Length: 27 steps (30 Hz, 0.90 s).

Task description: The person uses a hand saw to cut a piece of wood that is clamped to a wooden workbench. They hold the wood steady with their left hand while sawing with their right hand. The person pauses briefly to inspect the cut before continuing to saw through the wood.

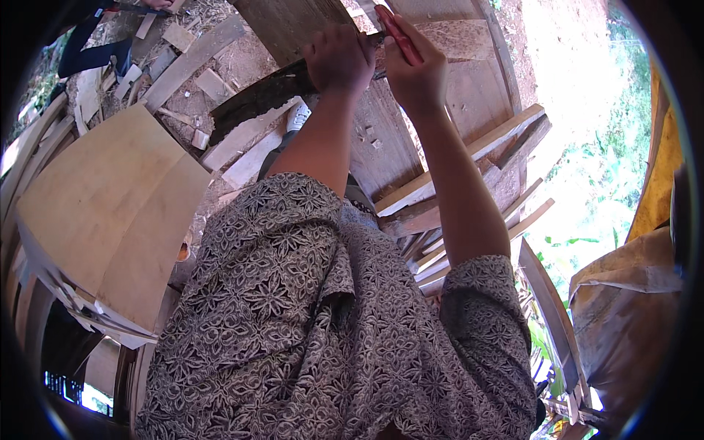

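Observation:
My right hand (416,73), at the top centre, is closed round a red-handled tool (400,35). The tool's kind cannot be made out; its dark end points toward my left hand (339,62). That hand is closed on a long dark board (257,101) with a ragged lower edge, which slants down to the left. The dark board's right end lies between my two hands, partly hidden by the fingers. Beyond them a brown plank (293,26) lies at the top, and flat wood panels (385,139) lie beneath my forearms.
A large pale wooden panel (103,213) stands at left. Wood offcuts (214,86) litter the ground at upper left, near another person's hand (157,4). Long battens (469,158) lie under my right forearm. A brown-yellow sheet (623,293) hangs at right.

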Each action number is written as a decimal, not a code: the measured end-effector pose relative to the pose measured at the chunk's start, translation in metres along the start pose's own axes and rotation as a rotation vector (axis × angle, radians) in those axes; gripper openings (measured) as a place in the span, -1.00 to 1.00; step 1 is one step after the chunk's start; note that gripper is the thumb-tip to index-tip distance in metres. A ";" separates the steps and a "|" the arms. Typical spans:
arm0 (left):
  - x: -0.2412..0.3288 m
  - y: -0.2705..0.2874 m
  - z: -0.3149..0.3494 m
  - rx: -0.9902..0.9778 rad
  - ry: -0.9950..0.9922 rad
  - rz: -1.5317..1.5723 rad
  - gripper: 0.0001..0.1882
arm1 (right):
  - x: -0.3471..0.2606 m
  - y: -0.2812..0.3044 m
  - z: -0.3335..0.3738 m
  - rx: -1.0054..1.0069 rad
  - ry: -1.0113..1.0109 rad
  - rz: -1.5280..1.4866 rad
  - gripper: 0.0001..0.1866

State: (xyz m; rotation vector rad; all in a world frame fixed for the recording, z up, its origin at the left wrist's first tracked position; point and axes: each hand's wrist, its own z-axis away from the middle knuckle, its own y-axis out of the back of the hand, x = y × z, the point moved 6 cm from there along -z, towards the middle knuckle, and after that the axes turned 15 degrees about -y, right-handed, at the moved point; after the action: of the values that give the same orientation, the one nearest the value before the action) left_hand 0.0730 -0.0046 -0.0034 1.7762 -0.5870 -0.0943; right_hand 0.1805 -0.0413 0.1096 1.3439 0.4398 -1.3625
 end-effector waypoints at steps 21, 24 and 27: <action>-0.014 0.013 -0.007 0.099 -0.016 0.032 -0.82 | -0.014 -0.037 -0.091 0.151 0.107 0.018 -0.64; -0.026 0.006 -0.002 0.110 -0.017 0.034 -0.76 | -0.033 0.005 -0.041 0.092 0.092 -0.065 -0.65; -0.032 0.008 0.001 0.136 -0.024 -0.025 -0.76 | -0.052 0.051 0.032 -0.040 -0.013 -0.212 -0.62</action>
State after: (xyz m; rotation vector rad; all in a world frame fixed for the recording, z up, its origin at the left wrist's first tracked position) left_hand 0.0418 0.0071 -0.0042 1.9164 -0.6009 -0.0948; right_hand 0.1956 -0.0622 0.1844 1.2829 0.6116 -1.5267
